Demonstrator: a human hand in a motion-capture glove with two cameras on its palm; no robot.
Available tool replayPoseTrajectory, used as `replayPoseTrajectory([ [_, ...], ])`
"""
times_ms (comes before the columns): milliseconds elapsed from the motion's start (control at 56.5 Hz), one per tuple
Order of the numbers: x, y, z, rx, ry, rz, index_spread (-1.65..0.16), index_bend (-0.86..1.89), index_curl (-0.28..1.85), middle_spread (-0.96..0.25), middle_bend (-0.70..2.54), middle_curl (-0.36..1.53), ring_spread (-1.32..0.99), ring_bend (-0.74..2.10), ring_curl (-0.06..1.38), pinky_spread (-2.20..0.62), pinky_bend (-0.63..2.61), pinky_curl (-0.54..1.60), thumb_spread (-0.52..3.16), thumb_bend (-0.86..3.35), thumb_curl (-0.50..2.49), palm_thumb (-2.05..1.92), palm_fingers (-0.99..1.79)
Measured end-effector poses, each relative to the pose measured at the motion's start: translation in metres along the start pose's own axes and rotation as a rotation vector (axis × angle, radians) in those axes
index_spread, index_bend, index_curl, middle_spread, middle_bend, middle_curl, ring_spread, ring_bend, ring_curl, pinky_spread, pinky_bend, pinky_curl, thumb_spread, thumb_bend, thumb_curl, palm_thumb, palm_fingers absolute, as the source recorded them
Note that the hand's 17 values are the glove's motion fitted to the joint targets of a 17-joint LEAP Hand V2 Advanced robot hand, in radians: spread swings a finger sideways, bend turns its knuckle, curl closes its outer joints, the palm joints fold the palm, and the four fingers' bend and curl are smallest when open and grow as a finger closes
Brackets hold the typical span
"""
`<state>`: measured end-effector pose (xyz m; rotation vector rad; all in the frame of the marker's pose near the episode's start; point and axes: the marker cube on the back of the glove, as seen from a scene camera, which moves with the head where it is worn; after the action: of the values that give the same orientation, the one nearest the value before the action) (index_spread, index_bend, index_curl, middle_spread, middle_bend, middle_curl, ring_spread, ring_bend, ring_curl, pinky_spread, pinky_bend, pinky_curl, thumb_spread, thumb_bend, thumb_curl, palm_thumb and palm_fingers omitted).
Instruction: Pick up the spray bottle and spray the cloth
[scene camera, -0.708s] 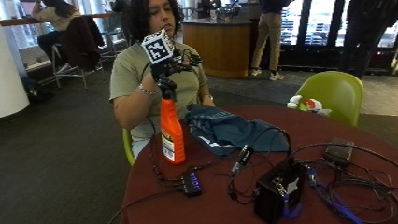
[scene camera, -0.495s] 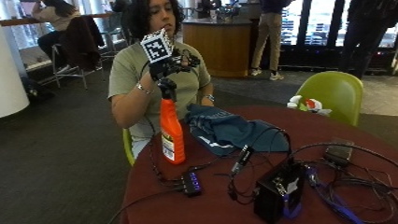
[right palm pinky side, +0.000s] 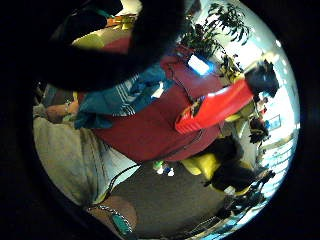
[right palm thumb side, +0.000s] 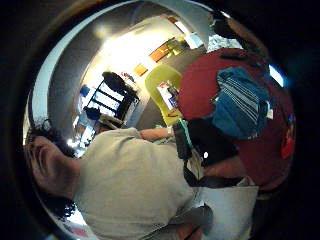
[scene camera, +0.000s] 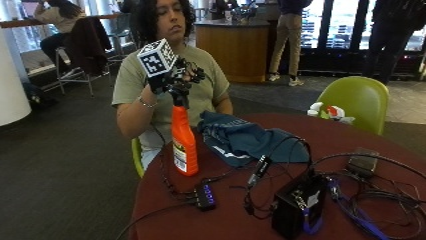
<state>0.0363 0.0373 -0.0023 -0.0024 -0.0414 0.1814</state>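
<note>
Raised gloved right hand (scene camera: 174, 77) hovers over spray bottle (scene camera: 184, 140).

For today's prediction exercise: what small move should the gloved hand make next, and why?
Probably lift the orange plastic spray bottle slightly: the black-gloved right hand is at its black trigger head, but its base appears to rest on the round red table, beside the blue cloth.

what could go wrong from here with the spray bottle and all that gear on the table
1. The gloved right hand is at the top of the orange spray bottle, which stands near the edge of the table; a bump could tip it off.
2. The blue cloth lies beside cables, a USB hub and a black box; overspray might wet the electronics.
3. A cable runs over the cloth, so lifting the bottle may snag it.
</note>
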Motion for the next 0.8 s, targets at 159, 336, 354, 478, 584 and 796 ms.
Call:
replayPoseTrajectory([
  [159,0.032,0.024,-0.005,0.024,-0.006,0.205,-0.39,0.16,0.29,-0.01,0.18,0.27,-0.06,0.28,0.27,0.22,0.30,0.30,1.17,0.04,0.31,0.58,0.45],
  [336,0.074,0.047,-0.013,0.134,-0.025,0.481,-0.39,0.14,0.28,0.01,0.18,0.28,-0.05,0.31,0.29,0.22,0.32,0.32,1.18,0.03,0.34,0.65,0.48],
  [354,0.077,0.048,-0.013,0.144,-0.037,0.501,-0.38,0.13,0.27,0.01,0.19,0.28,-0.04,0.33,0.29,0.22,0.32,0.32,1.17,0.03,0.35,0.67,0.49],
  [478,0.098,0.050,-0.015,0.195,-0.133,0.650,-0.37,0.12,0.26,0.03,0.20,0.30,-0.02,0.35,0.31,0.22,0.33,0.34,1.18,0.02,0.36,0.71,0.52],
  [584,0.121,0.044,-0.014,0.381,-0.282,0.787,-0.34,0.11,0.25,0.05,0.20,0.31,-0.01,0.38,0.32,0.20,0.34,0.34,1.17,0.01,0.38,0.75,0.56],
  [796,0.155,0.032,-0.008,0.645,-0.453,0.817,-0.29,0.06,0.20,0.06,0.24,0.34,0.00,0.47,0.36,0.16,0.41,0.36,1.17,0.00,0.41,0.84,0.70],
])
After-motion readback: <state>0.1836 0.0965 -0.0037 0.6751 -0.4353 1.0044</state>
